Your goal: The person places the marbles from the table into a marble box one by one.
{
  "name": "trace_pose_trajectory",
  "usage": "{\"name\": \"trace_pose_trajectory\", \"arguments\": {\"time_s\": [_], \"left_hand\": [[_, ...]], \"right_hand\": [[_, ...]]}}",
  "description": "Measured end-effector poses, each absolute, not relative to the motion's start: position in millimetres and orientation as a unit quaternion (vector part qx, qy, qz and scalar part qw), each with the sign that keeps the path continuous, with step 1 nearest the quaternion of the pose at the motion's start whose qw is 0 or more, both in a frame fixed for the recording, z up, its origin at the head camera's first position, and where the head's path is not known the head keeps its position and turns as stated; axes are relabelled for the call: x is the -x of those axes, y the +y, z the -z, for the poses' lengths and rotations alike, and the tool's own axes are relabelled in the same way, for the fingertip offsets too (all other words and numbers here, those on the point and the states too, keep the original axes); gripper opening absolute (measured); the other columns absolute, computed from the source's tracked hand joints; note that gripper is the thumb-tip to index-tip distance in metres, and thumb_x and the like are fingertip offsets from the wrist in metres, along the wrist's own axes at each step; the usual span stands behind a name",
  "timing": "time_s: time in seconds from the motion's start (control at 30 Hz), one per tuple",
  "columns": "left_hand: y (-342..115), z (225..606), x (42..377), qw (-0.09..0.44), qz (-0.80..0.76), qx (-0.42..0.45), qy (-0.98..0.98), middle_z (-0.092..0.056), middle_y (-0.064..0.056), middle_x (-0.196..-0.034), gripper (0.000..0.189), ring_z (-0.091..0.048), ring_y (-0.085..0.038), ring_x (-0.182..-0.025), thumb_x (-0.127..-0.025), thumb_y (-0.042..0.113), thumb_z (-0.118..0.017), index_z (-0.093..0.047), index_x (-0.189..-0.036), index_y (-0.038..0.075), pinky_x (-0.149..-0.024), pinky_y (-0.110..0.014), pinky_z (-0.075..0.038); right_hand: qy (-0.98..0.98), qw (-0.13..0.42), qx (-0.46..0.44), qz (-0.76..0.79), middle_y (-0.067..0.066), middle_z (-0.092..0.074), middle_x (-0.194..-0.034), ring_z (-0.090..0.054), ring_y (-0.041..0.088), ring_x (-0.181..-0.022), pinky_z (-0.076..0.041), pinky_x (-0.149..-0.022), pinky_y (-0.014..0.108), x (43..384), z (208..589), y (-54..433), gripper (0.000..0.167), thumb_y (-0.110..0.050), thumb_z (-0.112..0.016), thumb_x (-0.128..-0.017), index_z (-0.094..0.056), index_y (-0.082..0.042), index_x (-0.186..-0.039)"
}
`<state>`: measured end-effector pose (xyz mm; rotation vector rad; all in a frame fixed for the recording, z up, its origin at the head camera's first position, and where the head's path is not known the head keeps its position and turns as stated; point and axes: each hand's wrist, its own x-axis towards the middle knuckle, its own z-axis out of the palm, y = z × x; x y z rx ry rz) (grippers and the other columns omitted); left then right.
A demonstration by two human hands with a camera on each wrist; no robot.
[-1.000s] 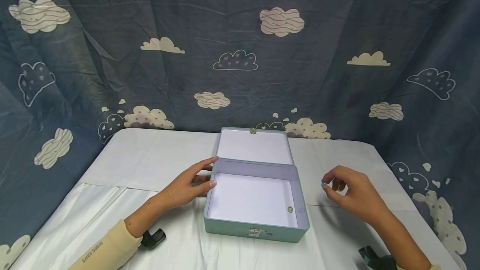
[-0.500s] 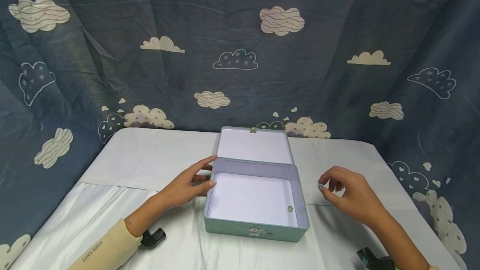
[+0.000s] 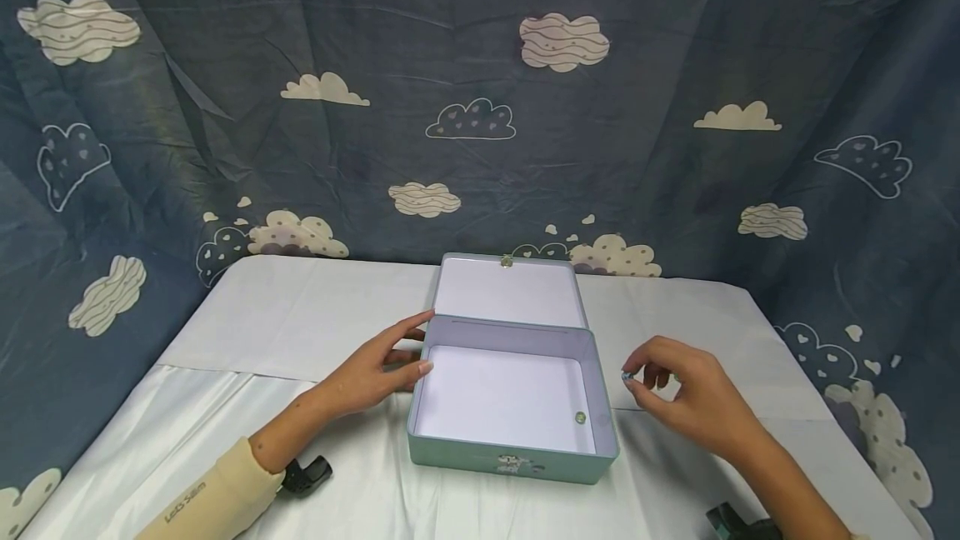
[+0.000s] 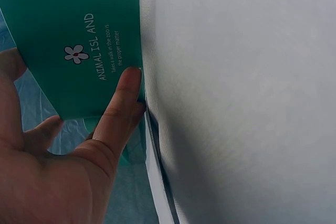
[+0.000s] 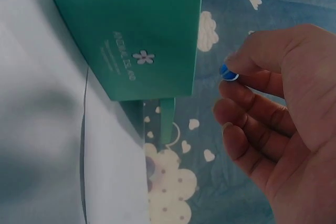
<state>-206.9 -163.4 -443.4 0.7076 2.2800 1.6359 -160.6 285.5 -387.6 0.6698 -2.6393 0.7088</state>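
A green tin box (image 3: 517, 469) with a pale lilac inside stands with its hinged lid (image 3: 510, 290) folded back. On its floor, near the right wall, lies a small greenish marble (image 3: 581, 417). My left hand (image 3: 367, 377) rests against the box's left side, thumb at the rim and index finger at the back corner. In the left wrist view its fairly straight fingers (image 4: 113, 116) lie along the printed green wall. To the right of the box, my right hand (image 3: 693, 390) pinches a small blue marble (image 5: 228, 72) between thumb and index finger, raised above the table.
A white cloth (image 3: 300, 307) covers the table under the box. Behind and at both sides hangs a dark blue curtain (image 3: 375, 23) with cloud prints. A metal clasp (image 3: 506, 262) sits at the lid's far edge.
My right hand has moved left toward the box with the blue marble between its fingertips. The left hand and the box stay in place.
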Motion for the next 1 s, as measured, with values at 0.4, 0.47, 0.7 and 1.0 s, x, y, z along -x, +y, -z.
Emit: {"name": "trace_pose_trajectory", "arguments": {"time_s": [0.4,0.47,0.7,1.0], "left_hand": [[-163,441,205,0.124,-0.557,-0.241,0.785,-0.039,-0.018,-0.162,0.077,-0.052,-0.045,-0.142,-0.106,0.028,-0.070,-0.026,-0.170,0.027,-0.088,-0.033,-0.065],[-163,440,205,0.124,-0.558,-0.240,0.785,-0.039,-0.018,-0.161,0.077,-0.052,-0.045,-0.142,-0.106,0.027,-0.070,-0.026,-0.170,0.027,-0.089,-0.034,-0.065],[-163,441,206,0.120,-0.558,-0.245,0.784,-0.038,-0.021,-0.161,0.076,-0.052,-0.047,-0.142,-0.107,0.026,-0.069,-0.026,-0.170,0.023,-0.089,-0.035,-0.065],[-163,440,205,0.122,-0.558,-0.241,0.785,-0.039,-0.019,-0.161,0.078,-0.053,-0.045,-0.141,-0.106,0.028,-0.070,-0.026,-0.170,0.026,-0.089,-0.035,-0.065]], "right_hand": [[-0.917,0.161,-0.246,-0.269,-0.018,-0.068,-0.095,-0.061,0.006,-0.075,-0.057,-0.065,0.021,155,389,274,0.035,0.000,-0.091,-0.080,-0.074,-0.024,-0.100],[-0.916,0.160,-0.248,-0.273,-0.018,-0.068,-0.095,-0.061,0.006,-0.075,-0.057,-0.065,0.020,155,389,272,0.036,0.001,-0.091,-0.080,-0.074,-0.023,-0.100],[-0.913,0.144,-0.254,-0.285,-0.017,-0.068,-0.096,-0.061,0.006,-0.076,-0.058,-0.065,0.021,153,393,266,0.038,0.003,-0.090,-0.080,-0.074,-0.024,-0.101],[-0.914,0.128,-0.256,-0.287,-0.015,-0.068,-0.097,-0.061,0.006,-0.077,-0.060,-0.065,0.023,154,399,262,0.041,-0.001,-0.091,-0.081,-0.071,-0.031,-0.100]]}}
